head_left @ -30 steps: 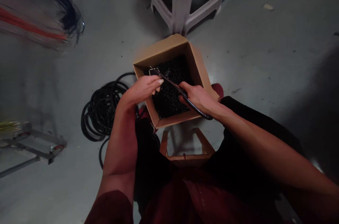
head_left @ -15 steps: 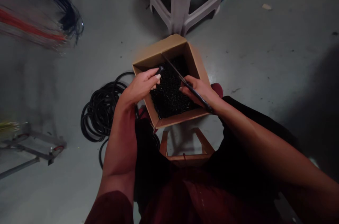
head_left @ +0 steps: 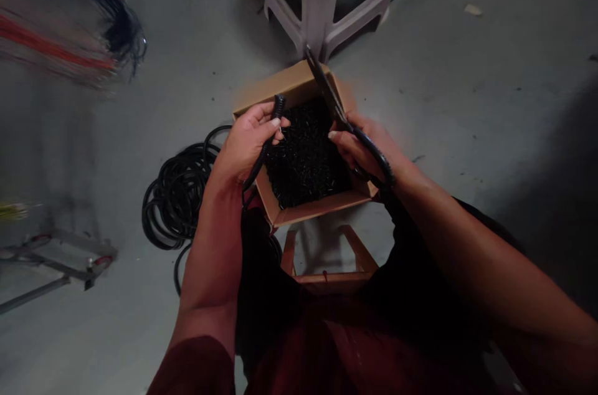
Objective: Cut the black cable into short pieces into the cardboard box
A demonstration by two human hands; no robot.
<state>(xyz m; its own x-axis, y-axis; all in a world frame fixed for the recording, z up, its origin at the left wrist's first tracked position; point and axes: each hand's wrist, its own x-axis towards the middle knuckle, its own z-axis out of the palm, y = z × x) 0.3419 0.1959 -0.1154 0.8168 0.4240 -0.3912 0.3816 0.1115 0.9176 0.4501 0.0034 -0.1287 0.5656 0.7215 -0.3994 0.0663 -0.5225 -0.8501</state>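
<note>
My left hand [head_left: 255,136] is closed round a black ribbed hose [head_left: 279,106], whose end sticks up past the fingers. The hose runs back under the wrist toward my knee. In my right hand [head_left: 362,146] is a pair of black-handled scissors [head_left: 327,86], blades pointing up and away over the box's far edge. The blades are apart from the hose. Below both hands stands an open cardboard box [head_left: 299,215], with many small black pieces [head_left: 303,158] inside. Their exact kind is too dark to tell.
A coil of black hose [head_left: 175,195] lies on the floor left of the box. Beyond the box stands a white plastic stool [head_left: 315,2]. Bundles of blue wires [head_left: 116,27] and red wires [head_left: 56,49] hang at upper left. A metal frame [head_left: 56,264] stands at lower left.
The scissors have been raised, their tips now higher and past the box's far rim, and my right hand has shifted right. More of the hose now shows above my left fingers.
</note>
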